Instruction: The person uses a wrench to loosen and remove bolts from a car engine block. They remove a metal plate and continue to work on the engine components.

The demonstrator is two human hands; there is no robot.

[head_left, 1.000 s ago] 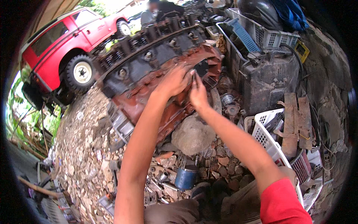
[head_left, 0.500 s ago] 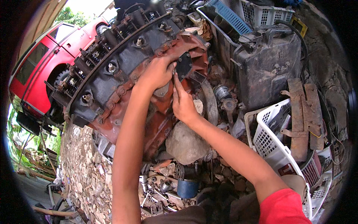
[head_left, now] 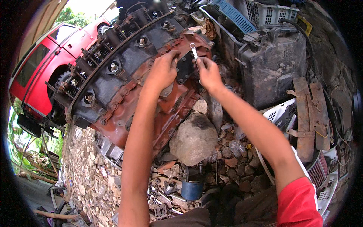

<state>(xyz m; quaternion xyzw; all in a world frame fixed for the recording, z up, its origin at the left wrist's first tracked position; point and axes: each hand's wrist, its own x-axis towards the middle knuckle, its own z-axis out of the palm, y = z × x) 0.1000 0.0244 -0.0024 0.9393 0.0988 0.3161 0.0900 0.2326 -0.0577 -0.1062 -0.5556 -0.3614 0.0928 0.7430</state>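
Observation:
My right hand (head_left: 210, 75) grips a combination wrench (head_left: 195, 52), its ring end pointing up and its lower part hidden by my fingers. Just left of it, my left hand (head_left: 165, 71) rests on the reddish engine block (head_left: 109, 130), beside a small black cover plate (head_left: 184, 69) with bolts round its edge. The left thumb and index finger are apart, with nothing visible between them; the other fingertips are partly hidden. Along the block's upper left runs the black cylinder head (head_left: 124, 85), with spark plugs and exposed valve springs.
A big stone (head_left: 193, 140) lies against the block's near side. On the rubble stand a blue oil filter (head_left: 192, 190) and several metal parts. A dark jerrycan (head_left: 274, 68), rusty metal strips (head_left: 304, 117) and crates fill the right. A red vehicle (head_left: 49, 72) is at the far left.
My right hand has moved up and right, away from my left hand, and the wrench's ring end now shows above the black plate. My left hand has shifted slightly.

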